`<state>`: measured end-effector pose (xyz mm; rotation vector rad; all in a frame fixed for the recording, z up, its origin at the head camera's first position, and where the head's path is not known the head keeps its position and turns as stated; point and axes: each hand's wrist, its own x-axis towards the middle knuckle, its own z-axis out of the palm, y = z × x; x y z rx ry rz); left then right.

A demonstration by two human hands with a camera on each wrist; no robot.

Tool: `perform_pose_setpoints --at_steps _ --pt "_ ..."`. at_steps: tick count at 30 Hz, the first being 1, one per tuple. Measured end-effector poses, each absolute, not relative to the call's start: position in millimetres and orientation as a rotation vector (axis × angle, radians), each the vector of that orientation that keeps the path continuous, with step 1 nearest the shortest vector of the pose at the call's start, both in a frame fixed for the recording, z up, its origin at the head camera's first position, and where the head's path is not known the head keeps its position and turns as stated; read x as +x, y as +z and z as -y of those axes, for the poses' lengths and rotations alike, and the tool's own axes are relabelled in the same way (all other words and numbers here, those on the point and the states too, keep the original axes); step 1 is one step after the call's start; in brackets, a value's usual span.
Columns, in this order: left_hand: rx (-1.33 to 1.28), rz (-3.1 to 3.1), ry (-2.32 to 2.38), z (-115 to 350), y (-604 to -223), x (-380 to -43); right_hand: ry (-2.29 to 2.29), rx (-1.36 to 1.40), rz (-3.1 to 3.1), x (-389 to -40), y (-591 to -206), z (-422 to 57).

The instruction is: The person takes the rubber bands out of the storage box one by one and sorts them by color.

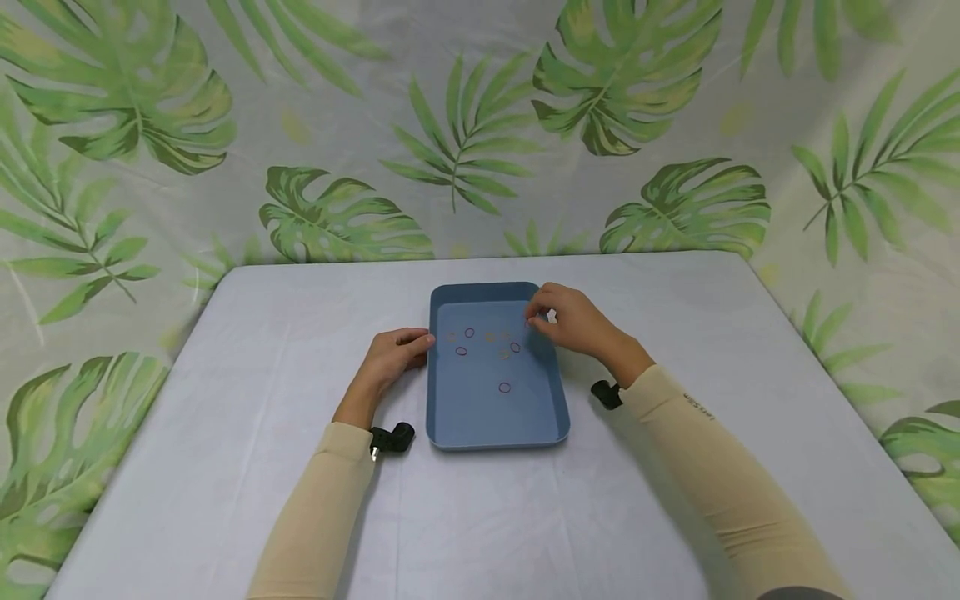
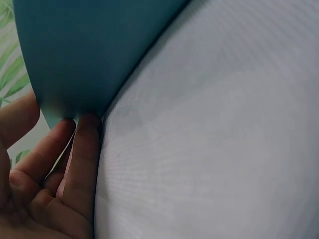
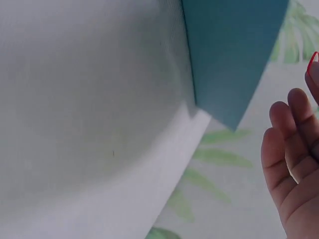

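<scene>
A blue rectangular tray (image 1: 480, 417) stands on the table, its outer wall close up in both wrist views. My left hand (image 1: 392, 357) grips the tray's left side, thumb at the rim and fingertips (image 2: 87, 124) against the outer wall. Over the tray's upper right part, my right hand (image 1: 573, 321) pinches a thin red loop (image 3: 310, 64), which looks like a rubber band, between thumb and index finger. Its other fingers (image 3: 273, 154) are loosely bent. Inside the tray lie several red loops, one red loop (image 1: 505, 392) nearest the front, and several small tan pieces (image 1: 490, 337).
A white cloth covers the table (image 1: 285, 350). Behind it hangs a leaf-patterned curtain (image 1: 480, 225). Black wrist cameras sit below each hand, the left camera (image 1: 393, 437) near the tray's left wall and the right camera (image 1: 606, 394) off its right wall.
</scene>
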<state>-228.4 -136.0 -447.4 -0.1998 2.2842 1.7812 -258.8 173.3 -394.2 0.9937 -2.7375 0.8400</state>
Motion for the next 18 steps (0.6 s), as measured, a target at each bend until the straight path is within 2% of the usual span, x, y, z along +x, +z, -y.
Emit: perform_pose_setpoints --at_steps 18 --pt "-0.224 -2.256 1.813 133.9 -443.4 -227.1 0.907 0.604 2.904 -284.8 -394.6 -240.1"
